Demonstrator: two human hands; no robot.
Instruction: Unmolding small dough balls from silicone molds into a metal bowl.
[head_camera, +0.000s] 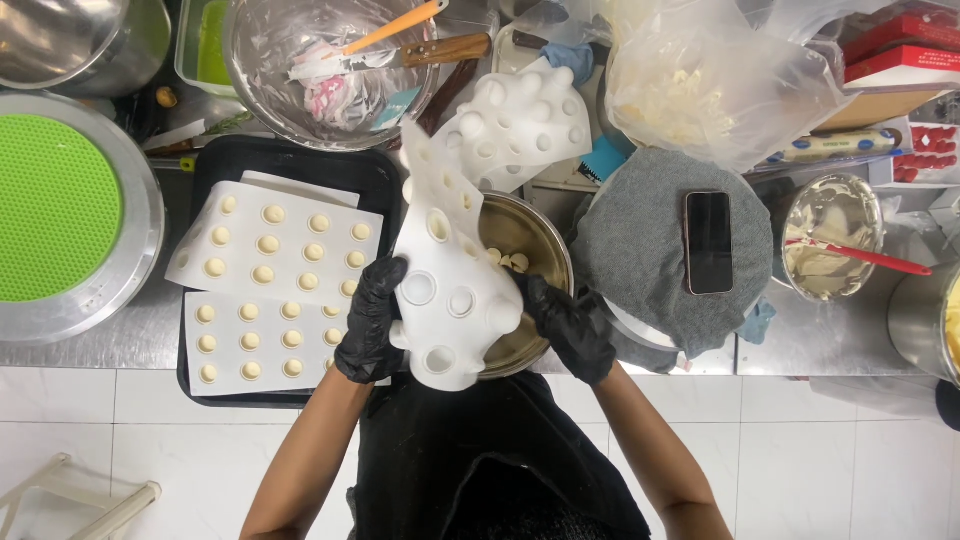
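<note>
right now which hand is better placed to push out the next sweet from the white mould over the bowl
Probably the right hand: it sits at the white mould's edge directly over the metal bowl. The left hand grips the far edge, steadying it.

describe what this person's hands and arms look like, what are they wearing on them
Both the left hand and the right hand wear glossy black disposable gloves that end at the wrist. The forearms are bare, with no sleeves, watch or jewellery visible. A black apron covers the front.
</note>
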